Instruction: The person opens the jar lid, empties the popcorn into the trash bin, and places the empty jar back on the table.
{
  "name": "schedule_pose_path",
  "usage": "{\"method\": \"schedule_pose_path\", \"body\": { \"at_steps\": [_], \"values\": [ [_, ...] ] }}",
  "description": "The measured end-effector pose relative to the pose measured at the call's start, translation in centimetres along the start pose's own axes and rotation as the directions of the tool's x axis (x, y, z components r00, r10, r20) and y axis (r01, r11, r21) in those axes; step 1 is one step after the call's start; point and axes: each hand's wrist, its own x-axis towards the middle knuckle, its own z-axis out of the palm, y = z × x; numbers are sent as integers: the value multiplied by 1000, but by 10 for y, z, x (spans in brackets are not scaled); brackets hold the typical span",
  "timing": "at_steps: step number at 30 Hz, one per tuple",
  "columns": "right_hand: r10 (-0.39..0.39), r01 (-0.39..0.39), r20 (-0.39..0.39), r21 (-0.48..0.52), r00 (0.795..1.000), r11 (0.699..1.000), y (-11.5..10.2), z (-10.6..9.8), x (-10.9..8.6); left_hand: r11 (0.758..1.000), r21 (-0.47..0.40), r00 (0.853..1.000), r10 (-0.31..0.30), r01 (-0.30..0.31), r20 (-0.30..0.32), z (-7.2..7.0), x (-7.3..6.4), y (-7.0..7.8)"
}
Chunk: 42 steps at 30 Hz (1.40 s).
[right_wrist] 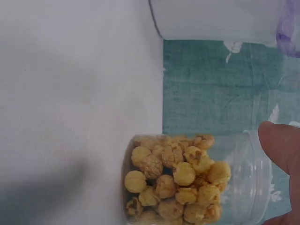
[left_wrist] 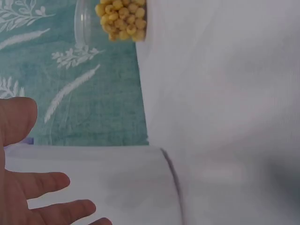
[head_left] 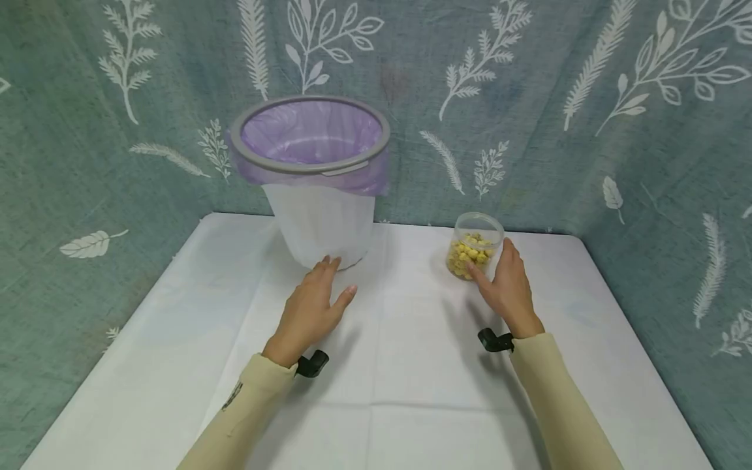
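Observation:
A clear plastic jar (head_left: 477,245) of yellow popcorn (right_wrist: 176,180) stands on the right part of the table. My right hand (head_left: 508,290) is beside it, thumb at the front and fingers along its right side. In the right wrist view the thumb (right_wrist: 279,143) lies right by the jar's rim. At the back left is a white waste bin (head_left: 329,222) with a purple liner (head_left: 311,134) and a grey ring around its top. My left hand (head_left: 311,307), holding nothing, is spread in front of the bin, its fingertips overlapping the bin's base in the head view.
The table (head_left: 411,365) is covered with a white cloth. A green curtain (head_left: 411,85) with white leaf prints hangs behind and along both sides, close behind the bin and jar. Each wrist wears a small black camera mount (head_left: 495,340).

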Motion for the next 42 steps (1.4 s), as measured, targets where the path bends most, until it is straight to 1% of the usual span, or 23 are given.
{"method": "schedule_pose_path", "body": {
  "at_steps": [4,8,11,16,20,23,27,32,35,38,42],
  "values": [
    [54,-53,-9,35,999,998,2,4,8,994,-109,999,31,-29,11,6,0,1],
    [113,-112,-16,67,993,991,3,10,17,979,-201,998,50,-42,35,11,0,1],
    [147,-146,-8,103,989,984,3,15,25,964,-262,995,69,-49,68,13,-1,2],
    [209,-206,0,158,978,966,3,23,34,944,-324,988,98,-55,116,18,-2,4],
    [249,-239,-23,207,968,949,5,26,38,937,-344,987,105,-58,119,22,-3,5],
    [250,-232,-52,230,967,945,5,29,40,936,-345,987,119,-74,111,23,-2,6],
    [223,-190,-98,269,970,944,5,32,44,935,-343,987,132,-92,94,22,-1,5],
    [221,-170,-127,325,967,930,8,32,43,930,-348,986,149,-114,77,25,0,7],
    [226,-173,-120,343,967,923,8,32,41,929,-350,985,155,-120,74,25,1,9],
    [214,-165,-101,361,972,918,4,31,37,927,-355,986,154,-120,70,26,3,11],
    [159,-120,-63,408,985,905,-8,28,31,924,-360,985,162,-129,64,27,6,15]
  ]
}}
